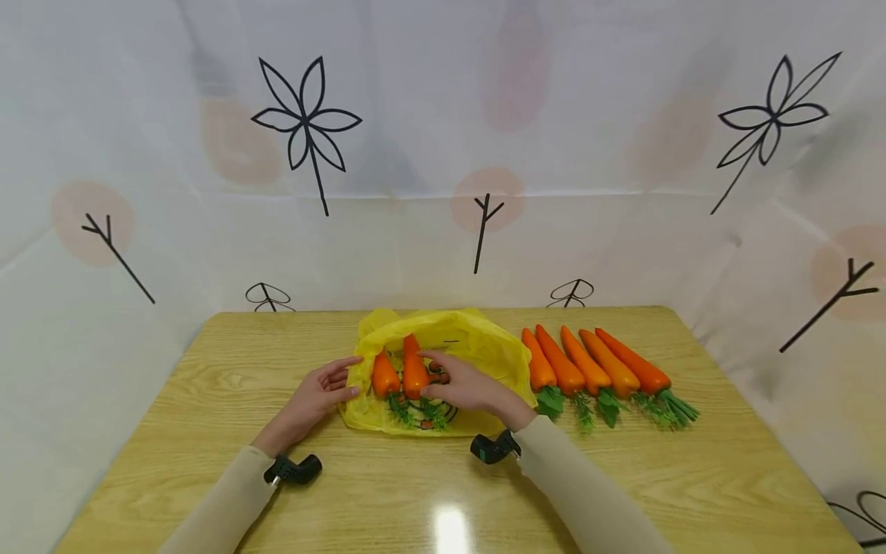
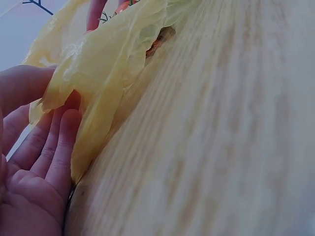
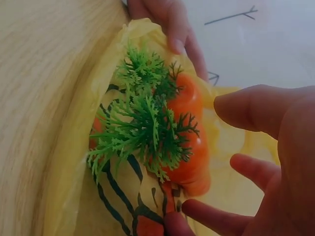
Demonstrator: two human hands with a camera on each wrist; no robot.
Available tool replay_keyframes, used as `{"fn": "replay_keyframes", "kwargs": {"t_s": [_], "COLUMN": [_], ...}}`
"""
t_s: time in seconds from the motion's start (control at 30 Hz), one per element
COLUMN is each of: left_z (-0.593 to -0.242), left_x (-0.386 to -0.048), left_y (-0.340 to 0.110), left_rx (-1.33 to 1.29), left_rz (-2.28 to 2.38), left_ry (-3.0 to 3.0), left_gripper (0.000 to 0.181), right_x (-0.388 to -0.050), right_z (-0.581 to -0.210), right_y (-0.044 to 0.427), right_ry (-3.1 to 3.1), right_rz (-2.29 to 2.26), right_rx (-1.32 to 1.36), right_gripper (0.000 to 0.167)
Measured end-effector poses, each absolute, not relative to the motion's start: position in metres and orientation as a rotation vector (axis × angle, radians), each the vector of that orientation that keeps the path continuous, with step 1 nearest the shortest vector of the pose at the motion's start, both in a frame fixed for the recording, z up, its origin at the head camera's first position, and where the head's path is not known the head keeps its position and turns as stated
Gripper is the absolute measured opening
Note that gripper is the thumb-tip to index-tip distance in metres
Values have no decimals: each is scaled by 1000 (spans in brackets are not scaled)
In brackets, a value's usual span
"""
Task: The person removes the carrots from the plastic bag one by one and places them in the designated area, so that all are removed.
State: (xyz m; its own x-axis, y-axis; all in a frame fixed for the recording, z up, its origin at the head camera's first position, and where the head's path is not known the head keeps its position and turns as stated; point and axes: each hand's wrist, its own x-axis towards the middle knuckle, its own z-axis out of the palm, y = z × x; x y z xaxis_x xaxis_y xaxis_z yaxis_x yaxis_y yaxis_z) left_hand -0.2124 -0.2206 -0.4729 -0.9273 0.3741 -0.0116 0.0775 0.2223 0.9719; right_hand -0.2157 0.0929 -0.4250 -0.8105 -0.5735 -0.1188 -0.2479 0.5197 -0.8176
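A yellow bag (image 1: 494, 358) lies with its mouth spread on the table, a dark printed pattern showing inside. Two orange carrots, one at the left (image 1: 384, 377) and one beside it (image 1: 415, 373), rest in it with green tops toward the front. My left hand (image 1: 308, 404) holds the bag's left edge; in the left wrist view the thumb and fingers of this hand (image 2: 34, 162) lie on either side of the yellow plastic (image 2: 98, 73). My right hand (image 1: 471, 385) is over the bag by the second carrot. Its fingers (image 3: 256, 172) are spread around nothing in the right wrist view.
Several orange carrots (image 1: 588, 369) with green tops lie side by side just right of the bag. The wooden table (image 1: 374, 492) extends in front, and a white patterned cloth (image 1: 415, 254) hangs behind it and along the sides.
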Motion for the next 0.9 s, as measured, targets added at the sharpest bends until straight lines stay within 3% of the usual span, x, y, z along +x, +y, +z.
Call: {"fn": "replay_keyframes", "kwargs": {"t_s": [0.4, 0.9], "left_z": [-475, -476], "left_x": [-213, -215], "left_y": [-221, -219], "left_rx": [406, 436], "left_rz": [1786, 1820], "left_ry": [2240, 2272], "left_gripper": [61, 53], "right_x": [-215, -216], "right_z": [-418, -421], "right_y": [86, 82], "right_ry": [2449, 2482], "right_rz": [-952, -948], "right_rx": [-745, -688], "right_gripper": [69, 53]}}
